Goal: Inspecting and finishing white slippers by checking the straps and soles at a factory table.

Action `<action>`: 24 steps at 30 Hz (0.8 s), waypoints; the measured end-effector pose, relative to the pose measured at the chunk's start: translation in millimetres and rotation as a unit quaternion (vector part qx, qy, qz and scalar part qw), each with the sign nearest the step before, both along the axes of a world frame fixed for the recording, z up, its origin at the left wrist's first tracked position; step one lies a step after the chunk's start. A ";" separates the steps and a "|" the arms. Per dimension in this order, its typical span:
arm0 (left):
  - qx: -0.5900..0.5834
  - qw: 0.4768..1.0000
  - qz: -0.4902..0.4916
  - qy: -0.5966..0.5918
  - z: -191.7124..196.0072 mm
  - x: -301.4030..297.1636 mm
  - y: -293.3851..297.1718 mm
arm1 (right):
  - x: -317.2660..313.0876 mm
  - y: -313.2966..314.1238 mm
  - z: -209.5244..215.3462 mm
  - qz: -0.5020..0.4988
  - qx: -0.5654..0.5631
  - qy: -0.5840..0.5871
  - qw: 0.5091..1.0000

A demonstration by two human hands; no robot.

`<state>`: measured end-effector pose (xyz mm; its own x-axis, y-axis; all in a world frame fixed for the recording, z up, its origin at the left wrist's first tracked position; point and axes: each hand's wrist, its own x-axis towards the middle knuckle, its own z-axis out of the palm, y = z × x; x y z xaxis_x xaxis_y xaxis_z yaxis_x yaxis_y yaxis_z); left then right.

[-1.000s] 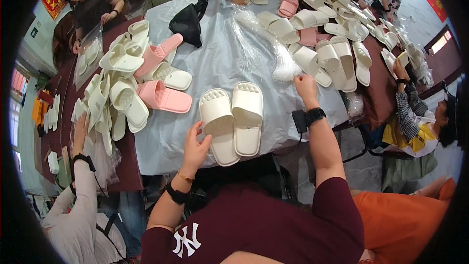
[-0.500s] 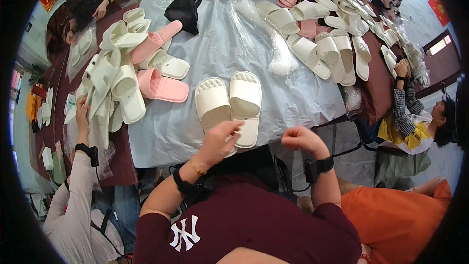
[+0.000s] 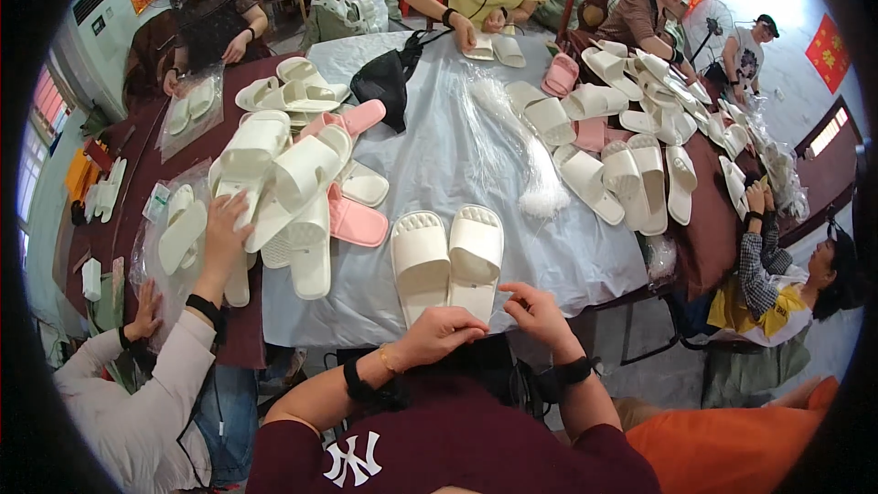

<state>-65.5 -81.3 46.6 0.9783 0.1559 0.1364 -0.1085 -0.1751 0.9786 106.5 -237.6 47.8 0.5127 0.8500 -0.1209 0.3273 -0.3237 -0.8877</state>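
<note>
A pair of white slide slippers lies side by side at the near edge of the grey-covered table. My left hand sits just below the slippers' heels with its fingers curled. Beside it, my right hand has its fingertips pinched together and pointing toward the left hand. Anything small between the fingers is too fine to make out. A bundle of thin white plastic strands lies on the cloth beyond the right slipper.
Heaps of white and pink slippers cover the table's left, with more white ones on the right. A black bag lies at the back. A neighbour's hand reaches in from the left; other people sit around the table.
My right hand has drawn back from the strand bundle to the table's near edge. My left hand rose from beside the slippers and joined it. The neighbour's hand moved onto the left heap.
</note>
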 end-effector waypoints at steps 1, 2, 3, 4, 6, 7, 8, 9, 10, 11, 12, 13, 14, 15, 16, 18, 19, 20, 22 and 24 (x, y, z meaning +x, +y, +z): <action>-0.002 1.000 0.006 0.004 1.1 -5.4 4.3 | 2.4 2.3 -6.6 0.006 -0.002 0.004 1.000; -0.080 0.996 0.030 0.031 3.3 -9.5 10.4 | 6.5 2.0 -17.1 0.036 -0.001 -0.051 0.998; -0.159 0.984 0.054 0.058 5.7 -12.5 17.5 | 8.9 0.3 -24.6 0.067 -0.001 -0.104 0.992; -0.168 0.981 0.089 0.043 6.2 -16.1 25.2 | 6.9 -0.5 -25.6 0.032 -0.010 -0.079 0.996; -0.191 0.969 0.154 0.037 8.0 -20.6 40.2 | 6.7 -3.8 -20.9 0.015 -0.014 -0.164 0.986; -0.203 0.961 0.180 0.045 9.3 -21.7 47.4 | 4.2 -4.7 -18.2 -0.002 -0.020 -0.192 0.981; -0.208 0.959 0.188 0.051 4.8 -22.0 53.0 | -0.2 -3.4 -14.1 0.006 -0.025 -0.185 0.982; -0.209 0.954 0.203 0.071 -3.7 -22.9 57.1 | -5.6 -2.6 -9.1 0.000 -0.016 -0.208 0.978; -0.211 0.949 0.218 0.090 -12.2 -22.9 60.3 | -10.1 -2.2 -3.8 -0.006 -0.008 -0.231 0.973; -0.216 0.946 0.221 0.094 -20.5 -23.4 62.4 | -17.2 -1.8 0.8 -0.002 -0.012 -0.227 0.974; -0.204 0.945 0.225 0.120 -29.3 -24.3 64.4 | -26.4 0.5 4.6 0.011 0.019 -0.260 0.965; -0.190 0.944 0.226 0.145 -33.7 -24.5 65.5 | -35.4 2.0 5.3 0.021 0.050 -0.293 0.955; -0.175 0.944 0.222 0.168 -37.4 -24.3 66.2 | -42.5 3.2 3.4 0.022 0.047 -0.291 0.955; -0.178 0.944 0.222 0.170 -40.4 -24.2 65.9 | -49.1 4.4 0.9 0.049 0.064 -0.283 0.956; -0.141 0.944 0.211 0.211 -34.7 -22.9 63.8 | -56.0 4.8 -1.4 0.075 0.080 -0.275 0.955; -0.106 0.941 0.198 0.252 -34.0 -19.7 63.2 | -68.0 4.0 -5.4 0.119 0.066 -0.259 0.956; -0.086 0.944 0.190 0.257 -37.2 -18.2 64.9 | -72.2 4.1 -7.3 0.120 0.065 -0.259 0.956; -0.066 0.946 0.183 0.261 -40.4 -16.8 66.1 | -75.8 4.3 -9.7 0.136 0.047 -0.247 0.958; -0.019 0.947 0.193 0.258 -45.5 -13.8 67.3 | -80.2 3.2 -16.8 0.144 0.027 -0.216 0.965; 0.027 0.945 0.203 0.254 -47.8 -11.4 68.7 | -82.1 2.9 -18.8 0.135 0.017 -0.203 0.970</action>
